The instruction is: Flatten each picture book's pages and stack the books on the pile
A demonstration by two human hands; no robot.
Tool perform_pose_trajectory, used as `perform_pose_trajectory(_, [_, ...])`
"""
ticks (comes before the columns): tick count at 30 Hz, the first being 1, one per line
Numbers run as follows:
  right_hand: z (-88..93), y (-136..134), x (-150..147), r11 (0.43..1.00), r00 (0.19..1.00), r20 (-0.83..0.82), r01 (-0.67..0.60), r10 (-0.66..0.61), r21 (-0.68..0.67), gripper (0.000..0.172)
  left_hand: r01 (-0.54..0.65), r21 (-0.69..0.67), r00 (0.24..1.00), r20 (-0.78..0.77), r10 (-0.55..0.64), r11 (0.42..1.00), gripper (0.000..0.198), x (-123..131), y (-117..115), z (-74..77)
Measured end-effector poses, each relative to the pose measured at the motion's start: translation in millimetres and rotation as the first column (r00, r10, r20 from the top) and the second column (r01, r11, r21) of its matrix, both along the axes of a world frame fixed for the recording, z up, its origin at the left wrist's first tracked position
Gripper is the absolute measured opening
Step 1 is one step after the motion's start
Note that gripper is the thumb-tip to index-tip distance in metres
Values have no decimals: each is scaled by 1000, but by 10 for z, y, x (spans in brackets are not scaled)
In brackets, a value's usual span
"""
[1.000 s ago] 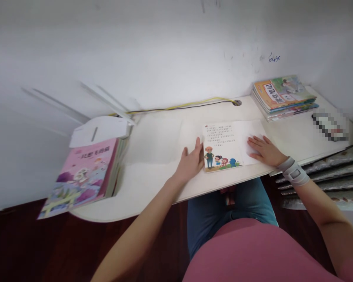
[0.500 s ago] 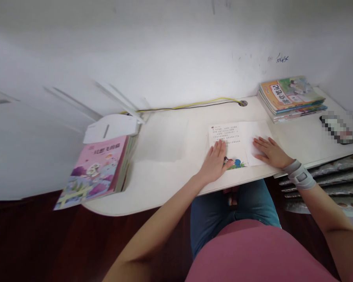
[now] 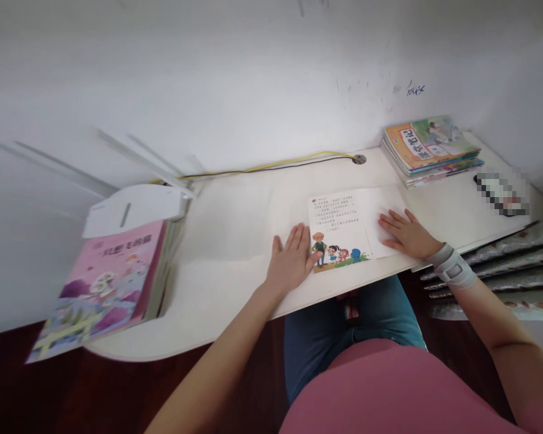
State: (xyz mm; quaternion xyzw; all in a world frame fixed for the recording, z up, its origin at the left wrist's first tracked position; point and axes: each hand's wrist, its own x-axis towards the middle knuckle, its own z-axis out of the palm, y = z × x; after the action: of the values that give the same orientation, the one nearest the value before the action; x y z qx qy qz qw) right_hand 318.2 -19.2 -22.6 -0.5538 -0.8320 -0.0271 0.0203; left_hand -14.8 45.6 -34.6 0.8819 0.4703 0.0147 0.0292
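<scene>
An open picture book [image 3: 337,226] lies flat on the white desk [image 3: 226,301] in front of me. Its left page has printed text above coloured cartoon figures, while the right page looks blank. My left hand [image 3: 292,259] rests with fingers spread at the book's left edge, the thumb on the page's lower corner and the other fingers on or beside the margin. Flat on the blank page lies my right hand [image 3: 407,234], fingers apart, with a grey band [image 3: 452,266] around its wrist. Neither hand grips anything.
At the left end, a stack of books with a pink cover [image 3: 113,271] overhangs the desk edge, beside a white router-like device [image 3: 136,205]. Another book stack [image 3: 429,144] stands at the back right, near a blurred-out phone-like object [image 3: 500,193]. Yellow and black cables [image 3: 271,164] run along the wall.
My left hand has slid left off the page to the book's edge, uncovering the cartoon figures. My right hand stays on the blank page. The whole view has shifted slightly.
</scene>
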Motion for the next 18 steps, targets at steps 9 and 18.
perform_pose_trajectory(9, [-31, 23, 119, 998, 999, 11, -52, 52, -26, 58, -43, 4, 993, -114, 43, 999, 63, -30, -69, 62])
perform_pose_trajectory(18, [75, -117, -217, 999, 1000, -9, -28, 28, 33, 55, -59, -29, 994, -92, 56, 998, 56, -2, -65, 88])
